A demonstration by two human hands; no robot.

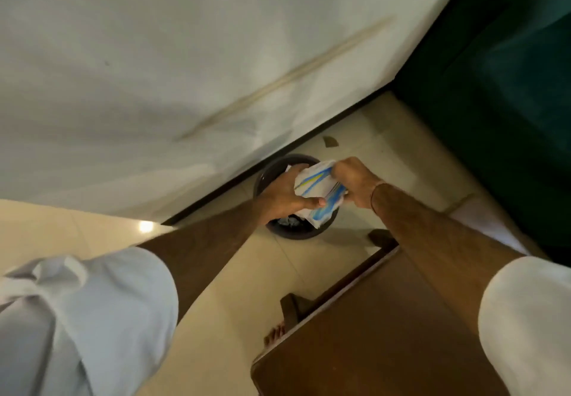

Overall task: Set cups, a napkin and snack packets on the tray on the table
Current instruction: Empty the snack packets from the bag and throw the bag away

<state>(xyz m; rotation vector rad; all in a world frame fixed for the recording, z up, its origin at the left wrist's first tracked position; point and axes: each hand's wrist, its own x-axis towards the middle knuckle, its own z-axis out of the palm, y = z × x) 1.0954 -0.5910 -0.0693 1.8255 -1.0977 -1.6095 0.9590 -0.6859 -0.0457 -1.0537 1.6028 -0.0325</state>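
You are gripping one crumpled packet (318, 190) with both hands, over a dark bin (293, 231).
White, blue and yellow stripes; left hand (284, 196) and right hand (355, 184) fingers closing round it, hiding its print.

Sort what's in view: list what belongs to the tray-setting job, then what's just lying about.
Job in hand:
packet, white with blue and yellow print
left hand and right hand, both gripping it

Lying about:
dark bin under the hands
wooden table
green sofa
scrap on the floor
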